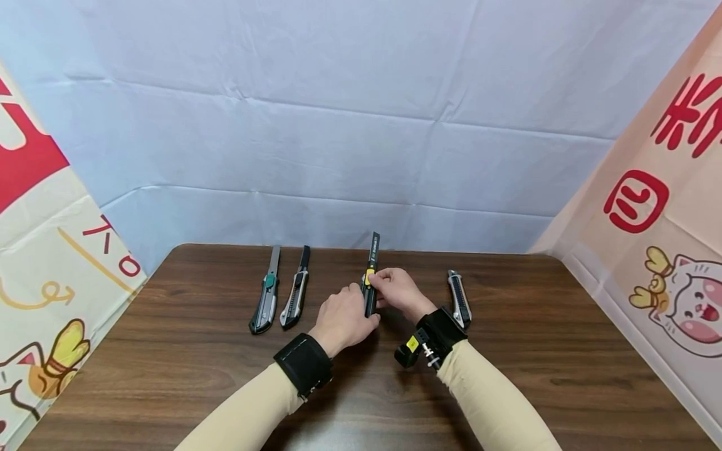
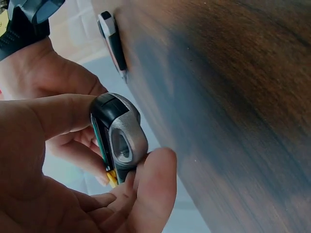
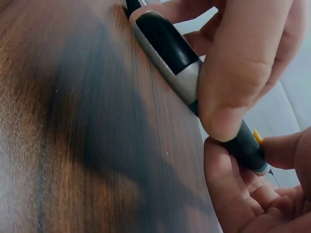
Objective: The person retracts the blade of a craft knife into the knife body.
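Between both hands is a utility knife (image 1: 370, 302) with a dark handle, raised off the table and pointing away. Its long dark blade (image 1: 374, 247) is out past the yellow slider (image 1: 370, 277). My left hand (image 1: 343, 316) grips the rear of the handle; in the left wrist view its silver-and-black butt end (image 2: 130, 138) shows between thumb and fingers. Farther up, my right hand (image 1: 402, 293) pinches the handle's front, thumb at the yellow slider and fingers underneath, as the right wrist view shows.
Left of the hands lie a utility knife with a green slider (image 1: 269, 281) and a grey-and-black one (image 1: 295, 297), blades out. A shorter knife (image 1: 459, 297) lies by the right wrist. Pale cloth (image 1: 350, 156) hangs behind the brown wooden table (image 1: 186, 363).
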`<state>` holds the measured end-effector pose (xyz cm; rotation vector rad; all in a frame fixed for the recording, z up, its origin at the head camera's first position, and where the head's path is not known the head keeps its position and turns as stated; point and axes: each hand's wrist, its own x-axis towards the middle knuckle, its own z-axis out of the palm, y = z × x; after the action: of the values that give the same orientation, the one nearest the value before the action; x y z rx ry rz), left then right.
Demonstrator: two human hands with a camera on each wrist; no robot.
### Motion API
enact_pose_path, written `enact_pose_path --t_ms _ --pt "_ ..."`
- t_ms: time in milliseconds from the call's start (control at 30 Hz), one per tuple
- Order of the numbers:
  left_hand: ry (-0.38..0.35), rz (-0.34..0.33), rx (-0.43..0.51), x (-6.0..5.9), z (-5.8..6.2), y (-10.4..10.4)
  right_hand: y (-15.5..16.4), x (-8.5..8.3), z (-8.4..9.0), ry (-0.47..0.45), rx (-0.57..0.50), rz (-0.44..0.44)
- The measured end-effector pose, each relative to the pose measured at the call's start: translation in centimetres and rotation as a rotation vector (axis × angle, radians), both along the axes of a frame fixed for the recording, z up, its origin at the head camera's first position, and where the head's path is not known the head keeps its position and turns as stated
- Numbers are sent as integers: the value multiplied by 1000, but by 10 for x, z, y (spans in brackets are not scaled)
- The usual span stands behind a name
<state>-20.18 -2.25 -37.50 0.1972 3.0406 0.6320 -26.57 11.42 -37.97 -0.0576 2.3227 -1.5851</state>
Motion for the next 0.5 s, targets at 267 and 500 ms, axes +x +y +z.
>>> enact_pose_path --t_ms 267,500 --pt "-82 -105 168 -3 -2 -9 10 -3 -4 33 -8 30" --pt "-491 -208 750 -9 -15 -20 18 -3 -5 55 2 41"
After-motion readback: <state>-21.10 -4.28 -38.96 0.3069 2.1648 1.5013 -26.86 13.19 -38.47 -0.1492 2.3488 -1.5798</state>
